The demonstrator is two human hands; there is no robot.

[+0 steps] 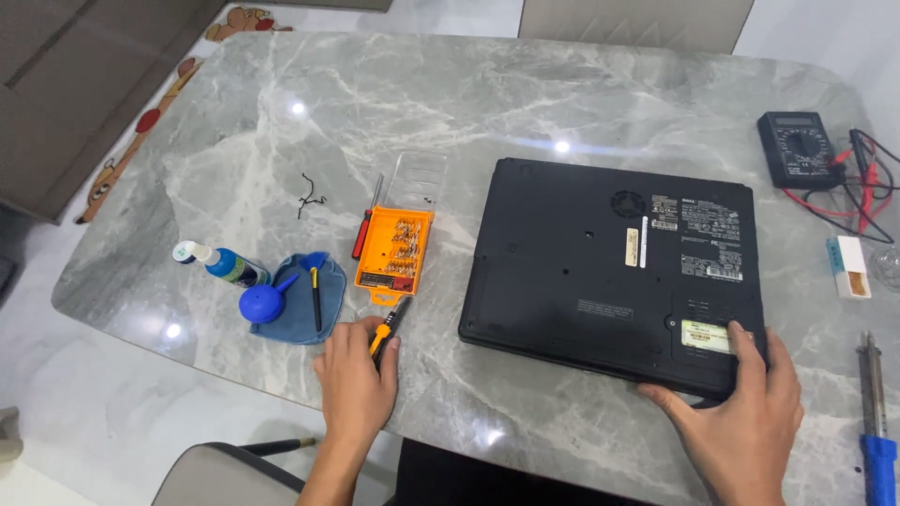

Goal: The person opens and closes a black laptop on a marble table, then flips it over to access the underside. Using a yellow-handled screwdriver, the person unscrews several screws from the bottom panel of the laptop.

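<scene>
A black laptop (600,262) lies upside down on the grey marble table (394,122). My right hand (745,412) rests on its near right corner, fingers spread over the edge. My left hand (356,375) grips an orange and black screwdriver (389,328) lying on the table, just below an open orange bit case (396,253) with its clear lid folded back. A red-handled screwdriver (362,232) lies beside the case.
A blue cloth (298,314) holds a blue air blower (262,302) and a small brush; a blue spray bottle (220,262) lies beside it. A multimeter (797,148) with red and black leads sits far right, a white box (851,267) and a blue-handled soldering iron (877,422) nearer. Chairs stand around.
</scene>
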